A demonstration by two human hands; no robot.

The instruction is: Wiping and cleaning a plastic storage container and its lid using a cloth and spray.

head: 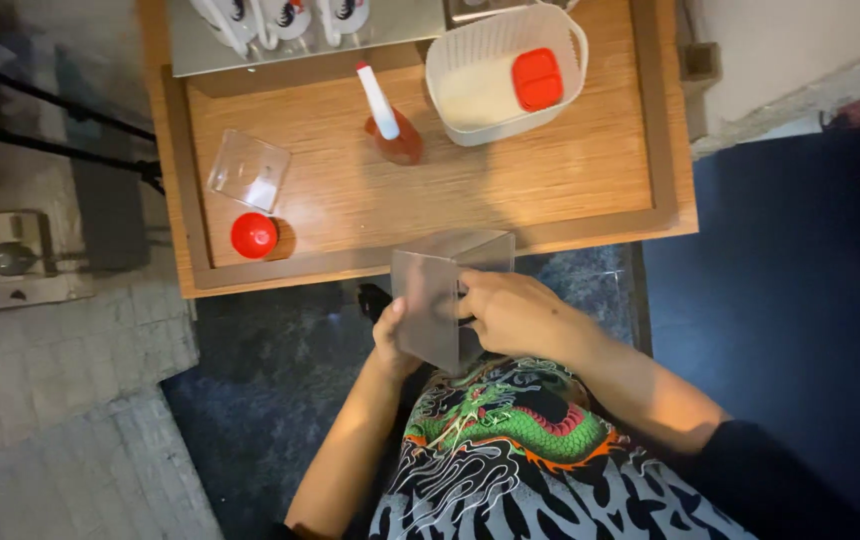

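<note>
Lying beyond the clear box, a red lid is seen on the table; the box is gripped by the left hand and right hand.

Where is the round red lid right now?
In the head view, the round red lid lies at the wooden tray's left front corner, just below the empty clear container, away from both hands.

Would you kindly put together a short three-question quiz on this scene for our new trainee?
1. True or false: both hands hold the clear plastic box.
2. Which lies inside the white ribbed tub? A) a red lid B) a spoon C) a cup
3. Name the colour of the round cap on the wooden tray.

Key: 1 true, left hand and right hand both grip it; 2 A; 3 red.
</note>
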